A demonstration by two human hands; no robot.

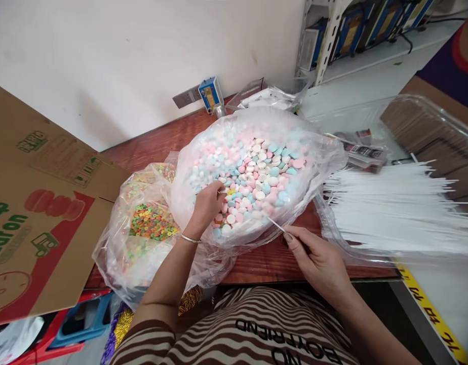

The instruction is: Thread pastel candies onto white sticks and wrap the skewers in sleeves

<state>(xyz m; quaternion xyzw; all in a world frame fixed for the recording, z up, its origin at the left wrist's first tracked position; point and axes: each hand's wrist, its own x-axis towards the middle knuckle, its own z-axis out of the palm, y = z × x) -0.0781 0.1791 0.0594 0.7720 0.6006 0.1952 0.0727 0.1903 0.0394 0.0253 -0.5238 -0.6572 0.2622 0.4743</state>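
Note:
My left hand (208, 204) is closed in a pinch over a large clear plastic bag (321, 147) of pastel candies (262, 167) in pink, white and light blue. Right at its fingertips shows a small yellow piece (231, 192); whether the fingers grip it I cannot tell. Between thumb and forefinger, my right hand (319, 261) pinches a thin white stick (275, 223), its tip pointing toward the candies. Left of that bag, a second clear bag (116, 248) holds small colourful rings (152, 223).
A cardboard box (63, 203) stands at the left. On the right, a clear plastic tray (344, 251) carries many white sticks (389, 208). Behind the bags are a small blue box (210, 95) and plastic packaging (272, 97). The wooden tabletop (252, 266) ends near my body.

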